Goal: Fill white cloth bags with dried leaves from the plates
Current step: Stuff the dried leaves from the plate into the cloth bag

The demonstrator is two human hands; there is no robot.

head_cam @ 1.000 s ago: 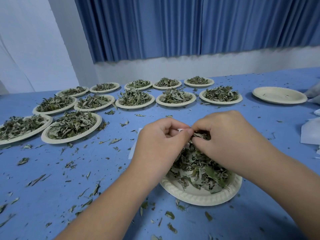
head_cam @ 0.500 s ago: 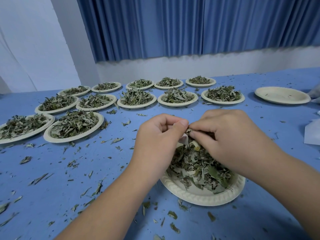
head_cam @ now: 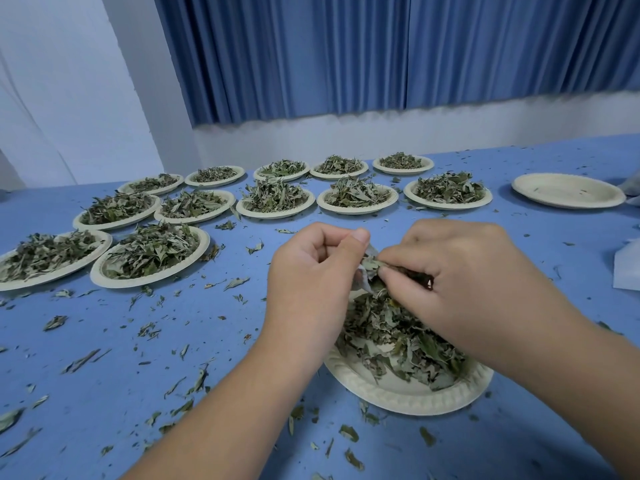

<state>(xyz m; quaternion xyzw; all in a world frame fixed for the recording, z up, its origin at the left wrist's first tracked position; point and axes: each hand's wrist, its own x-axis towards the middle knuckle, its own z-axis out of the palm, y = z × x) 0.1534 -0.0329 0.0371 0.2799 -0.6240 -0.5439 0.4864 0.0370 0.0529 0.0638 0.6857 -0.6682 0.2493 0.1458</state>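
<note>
Blue curtain (head_cam: pixel 346 53), pleated, hanging behind the far edge. Blue table (head_cam: pixel 104 393), wide, strewn all over with leaf scraps. Filled plates (head_cam: pixel 145 281), pale paper, in rows across the far left and middle of the table, each heaped with dried leaves. One bare plate (head_cam: pixel 568 190), far right, apart from those rows. Near plate (head_cam: pixel 408 400), just in front of me, under both my hands, holding a loose heap of leaves (head_cam: pixel 398 334). My right hand (head_cam: pixel 478 278), above that heap, fingers curled and clamped on a tuft of leaves at the bag's mouth. My left hand (head_cam: pixel 308 282), beside it, fingers curled in, thumb and forefinger pinching the edge of the bag. White cloth bag (head_cam: pixel 363 278), small, mostly hidden between my two hands above the near plate; only a crumpled strip of it shows.
</note>
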